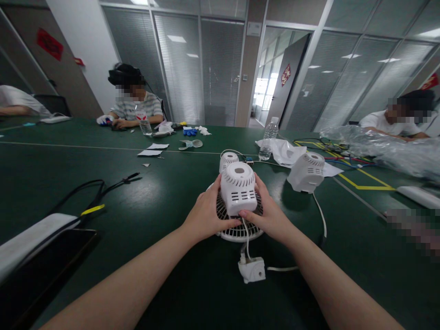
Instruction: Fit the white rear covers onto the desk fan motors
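Observation:
Both hands grip a white vented fan motor housing [239, 190] from its two sides, in the middle of the head view. My left hand [205, 213] curls round its left side, thumb along the lower front edge. On the right side, my right hand [271, 213] has its thumb pressed to the housing's lower front. Beneath the housing lies a round white fan grille [237, 236], partly hidden by the hands. A thin white cable runs from the housing down to a small white plastic part [252, 269] on the table. Behind stands another white vented housing [228, 160], partly covered.
A further white housing [306, 172] with a cable stands to the right. Water bottles [269, 137] and a fan blade [190, 144] lie farther back. Left are a dark phone-like slab [51, 261] and black cables [99, 195]. Clear plastic wrap [388, 149] covers the right. Co-workers sit across.

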A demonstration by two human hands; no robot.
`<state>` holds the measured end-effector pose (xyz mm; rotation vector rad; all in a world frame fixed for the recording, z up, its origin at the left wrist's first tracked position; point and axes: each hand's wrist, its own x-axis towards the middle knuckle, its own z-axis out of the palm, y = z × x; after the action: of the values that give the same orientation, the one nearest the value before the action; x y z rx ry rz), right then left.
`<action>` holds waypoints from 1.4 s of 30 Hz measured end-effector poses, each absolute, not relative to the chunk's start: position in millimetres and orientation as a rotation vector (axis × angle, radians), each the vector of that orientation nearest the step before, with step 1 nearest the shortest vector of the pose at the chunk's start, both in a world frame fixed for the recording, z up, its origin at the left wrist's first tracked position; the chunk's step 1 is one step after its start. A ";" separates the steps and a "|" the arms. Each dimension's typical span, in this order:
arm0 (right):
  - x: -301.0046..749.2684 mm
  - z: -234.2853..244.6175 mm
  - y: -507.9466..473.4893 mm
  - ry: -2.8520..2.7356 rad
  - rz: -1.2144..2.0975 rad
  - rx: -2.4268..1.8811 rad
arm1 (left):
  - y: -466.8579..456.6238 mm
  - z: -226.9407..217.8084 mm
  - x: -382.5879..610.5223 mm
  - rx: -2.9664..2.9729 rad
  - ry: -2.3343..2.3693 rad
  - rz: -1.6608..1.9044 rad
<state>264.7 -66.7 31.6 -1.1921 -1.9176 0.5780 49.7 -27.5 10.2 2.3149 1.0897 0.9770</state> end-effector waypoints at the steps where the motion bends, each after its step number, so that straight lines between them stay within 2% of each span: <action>1: 264.9 32.2 -67.1 -1.904 0.596 -1.190 | -27.9 10.5 49.6 2.309 1.096 0.972; 21: 276.6 36.8 -66.2 -1.728 0.765 -1.113 | -30.2 10.3 50.5 2.319 1.150 0.964; 42: 280.8 47.4 -74.2 -2.017 0.585 -1.221 | -28.6 11.1 49.0 2.342 1.052 0.978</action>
<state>280.8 -74.2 47.4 -1.2212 -2.0174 0.5851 49.0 -28.6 11.1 2.3416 1.0520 0.9776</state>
